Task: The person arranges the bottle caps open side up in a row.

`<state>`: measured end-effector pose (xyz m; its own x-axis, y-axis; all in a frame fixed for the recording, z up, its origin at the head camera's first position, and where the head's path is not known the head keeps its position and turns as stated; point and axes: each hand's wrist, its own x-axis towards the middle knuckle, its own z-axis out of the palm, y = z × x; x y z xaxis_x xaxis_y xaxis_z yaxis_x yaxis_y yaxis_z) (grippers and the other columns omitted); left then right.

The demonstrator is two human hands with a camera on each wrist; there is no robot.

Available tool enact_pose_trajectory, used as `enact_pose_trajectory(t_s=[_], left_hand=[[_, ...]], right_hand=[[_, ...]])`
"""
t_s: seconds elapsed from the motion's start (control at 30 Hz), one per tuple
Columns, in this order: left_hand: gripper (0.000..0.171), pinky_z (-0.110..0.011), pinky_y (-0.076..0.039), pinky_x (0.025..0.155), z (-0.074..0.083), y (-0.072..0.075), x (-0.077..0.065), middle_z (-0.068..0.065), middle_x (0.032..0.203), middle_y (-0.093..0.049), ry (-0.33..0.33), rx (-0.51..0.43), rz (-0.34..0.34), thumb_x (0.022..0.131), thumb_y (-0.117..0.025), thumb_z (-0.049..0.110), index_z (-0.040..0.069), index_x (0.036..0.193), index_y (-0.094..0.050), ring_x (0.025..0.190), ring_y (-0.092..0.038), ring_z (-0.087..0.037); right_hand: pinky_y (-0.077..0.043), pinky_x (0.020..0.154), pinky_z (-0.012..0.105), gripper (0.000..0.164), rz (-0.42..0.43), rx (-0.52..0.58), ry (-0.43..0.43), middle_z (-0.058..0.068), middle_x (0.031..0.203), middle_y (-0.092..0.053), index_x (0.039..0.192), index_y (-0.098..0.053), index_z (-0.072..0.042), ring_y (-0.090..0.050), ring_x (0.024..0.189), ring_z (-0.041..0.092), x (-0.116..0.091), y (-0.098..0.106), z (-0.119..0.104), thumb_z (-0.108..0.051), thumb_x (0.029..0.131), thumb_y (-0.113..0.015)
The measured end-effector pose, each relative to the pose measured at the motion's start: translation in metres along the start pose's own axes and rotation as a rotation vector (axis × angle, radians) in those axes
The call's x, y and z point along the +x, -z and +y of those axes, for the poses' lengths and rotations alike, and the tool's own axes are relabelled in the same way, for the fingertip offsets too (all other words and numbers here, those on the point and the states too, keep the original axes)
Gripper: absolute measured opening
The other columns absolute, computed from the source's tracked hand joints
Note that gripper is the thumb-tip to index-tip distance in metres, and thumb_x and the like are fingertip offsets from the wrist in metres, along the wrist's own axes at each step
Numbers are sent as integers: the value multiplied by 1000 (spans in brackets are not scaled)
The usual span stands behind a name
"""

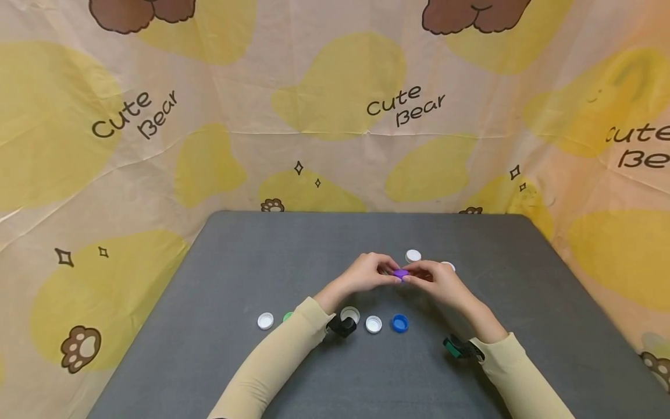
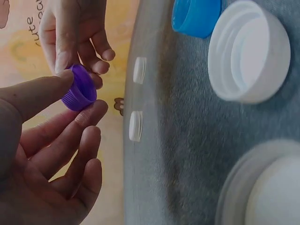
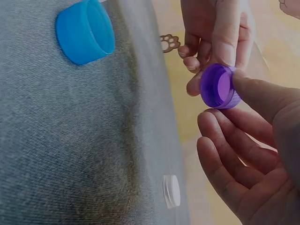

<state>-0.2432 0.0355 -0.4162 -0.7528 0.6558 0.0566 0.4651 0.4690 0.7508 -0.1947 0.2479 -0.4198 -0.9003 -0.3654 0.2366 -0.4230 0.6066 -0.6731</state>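
Both hands meet over the grey table at a purple ribbed bottle cap (image 1: 401,274). My left hand (image 1: 365,273) pinches one side of it between thumb and fingers. From the other side my right hand (image 1: 439,282) pinches it too. In the left wrist view the purple cap (image 2: 79,89) is tilted and part of its hollow inside shows; the left thumb lies along its edge. The right wrist view looks into the hollow of the cap (image 3: 219,86), with the right thumb at its rim and the lower fingers spread beneath.
Nearer the body lie a white cap (image 1: 265,320), a green cap (image 1: 287,316) partly behind the left sleeve, two more white caps (image 1: 373,324) and a blue cap (image 1: 400,323). Beyond the hands sit a white cap (image 1: 413,256) and another, partly hidden by the right hand.
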Motion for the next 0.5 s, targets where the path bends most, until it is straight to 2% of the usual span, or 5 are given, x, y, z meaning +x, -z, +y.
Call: enact_pose_trajectory(t_s=[0.3, 0.5], left_hand=[[24, -19, -47, 66, 1, -6, -3, 7, 89, -72, 34, -104, 1, 84, -72, 32, 16, 102, -71, 75, -60, -1], [24, -19, -46, 65, 1, -10, -2, 7, 88, -71, 24, -108, 2, 87, -69, 34, 15, 101, -71, 75, -59, -1]], right_hand=[[-53, 71, 22, 22, 44, 4, 0, -1, 96, -72, 105, -71, -12, -64, 78, 10, -8, -1, 0, -26, 89, -67], [-53, 70, 23, 23, 43, 16, -14, -1, 93, -72, 106, -71, -12, -66, 77, 15, -11, 0, -1, -28, 92, -63]])
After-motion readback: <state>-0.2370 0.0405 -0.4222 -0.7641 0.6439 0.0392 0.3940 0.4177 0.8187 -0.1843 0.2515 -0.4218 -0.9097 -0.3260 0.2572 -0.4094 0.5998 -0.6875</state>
